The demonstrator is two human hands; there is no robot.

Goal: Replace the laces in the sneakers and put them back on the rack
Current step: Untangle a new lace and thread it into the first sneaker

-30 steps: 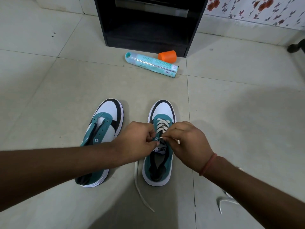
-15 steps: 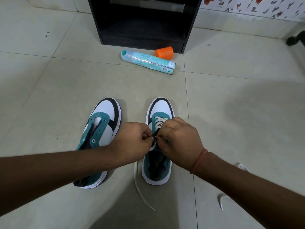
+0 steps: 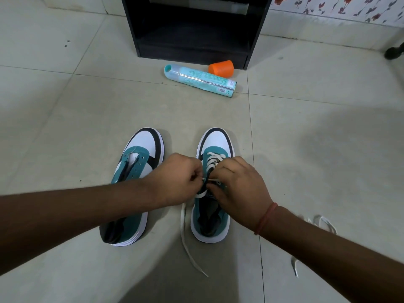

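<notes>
Two teal, white and black sneakers stand side by side on the tiled floor, toes pointing away. The left sneaker (image 3: 133, 184) has no lace. The right sneaker (image 3: 213, 213) has a white lace (image 3: 215, 159) threaded through its front eyelets. My left hand (image 3: 175, 182) pinches the lace at the left eyelet row. At the right eyelet row my right hand (image 3: 238, 191) grips the shoe's flap and the lace. One loose lace end (image 3: 185, 235) trails on the floor between the shoes. The black rack (image 3: 194, 29) stands beyond the shoes.
A teal tube-shaped pack (image 3: 200, 80) and an orange cup (image 3: 221, 68) lie on the floor in front of the rack. Another white lace (image 3: 314, 232) lies on the floor at the right, partly hidden under my right forearm. A flowered wall runs behind.
Both hands have shifted slightly along the lace at the middle eyelets of the right sneaker. The camera has tilted a little; the shoes stay in place.
</notes>
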